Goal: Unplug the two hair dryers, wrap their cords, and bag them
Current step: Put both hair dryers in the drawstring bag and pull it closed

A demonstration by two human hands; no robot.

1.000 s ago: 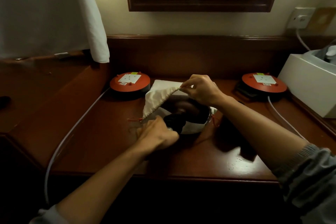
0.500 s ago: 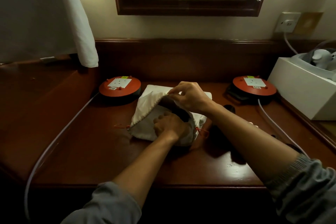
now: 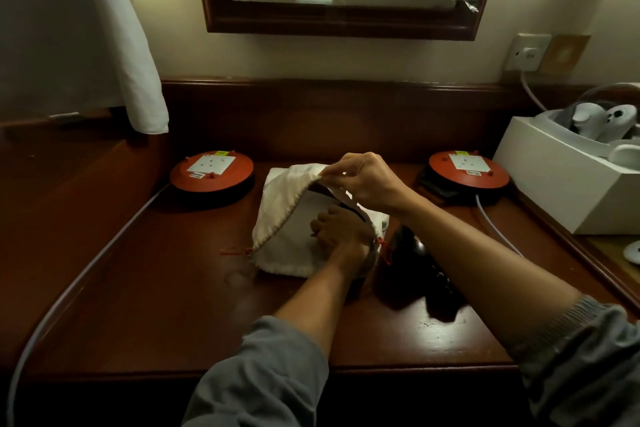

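The white cloth bag (image 3: pixel 277 218) is lying on the wooden counter (image 3: pixel 156 288) between two red cord reels (image 3: pixel 212 170). The right hand (image 3: pixel 367 180) is pinching the upper hem between thumb and fingertips, lifting the mouth open. The left hand (image 3: pixel 341 234) is reaching inside with fingers curled, apparently gripping a dark hair dryer (image 3: pixel 349 206), though shadow is hiding most of it. The fabric is sagging limp and light, so the hem is the sound purchase; the dryer is likely rigid and heavier, best held by its body.
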